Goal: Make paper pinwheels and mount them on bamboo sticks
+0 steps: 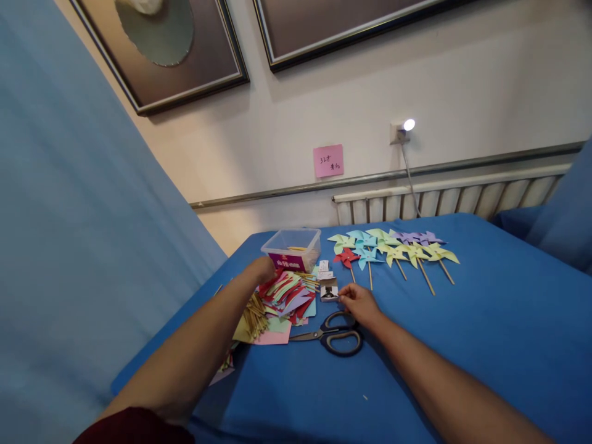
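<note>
My left hand (263, 269) reaches over a pile of coloured paper pieces (287, 294) beside a clear plastic box (292, 248); its fingers are curled and hidden behind the hand. My right hand (357, 302) rests on the blue cloth, fingertips pinched at a small open white box (328, 289). Black-handled scissors (333, 333) lie just below that hand. A bundle of thin wooden sticks (253, 316) lies at the left of the paper pile. Several finished paper pinwheels (393, 250) on sticks lie in a row behind.
The blue-covered table (485, 320) meets the wall at the back, with a radiator (444, 200) and a rail. A pink note (328, 161) and a lit plug-in light (403, 128) are on the wall. Blue curtain hangs at the left (69, 246).
</note>
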Tool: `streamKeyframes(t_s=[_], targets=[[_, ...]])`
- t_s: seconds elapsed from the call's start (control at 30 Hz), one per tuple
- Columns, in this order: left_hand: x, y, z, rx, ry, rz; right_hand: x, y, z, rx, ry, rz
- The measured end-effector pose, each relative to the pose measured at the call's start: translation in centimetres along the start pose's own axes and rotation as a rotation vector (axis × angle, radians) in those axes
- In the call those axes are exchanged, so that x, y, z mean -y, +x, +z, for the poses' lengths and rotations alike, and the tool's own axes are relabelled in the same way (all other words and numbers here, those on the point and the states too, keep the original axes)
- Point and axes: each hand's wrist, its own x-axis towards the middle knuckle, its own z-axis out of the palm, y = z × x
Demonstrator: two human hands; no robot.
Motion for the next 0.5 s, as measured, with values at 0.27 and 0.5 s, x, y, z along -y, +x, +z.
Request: streamKeyframes(t_s=[0.27,0.5], targets=[[-2.3,-2.8,-4.4,-0.225,-0.093,0.021,0.9,0.1,-0.5,-0.059,0.050,-0.029],[-8.7,-5.7,5.1,0.050,-1.193,0.130,3.4,0.3,-2.4,-0.075,0.212,-0.012]])
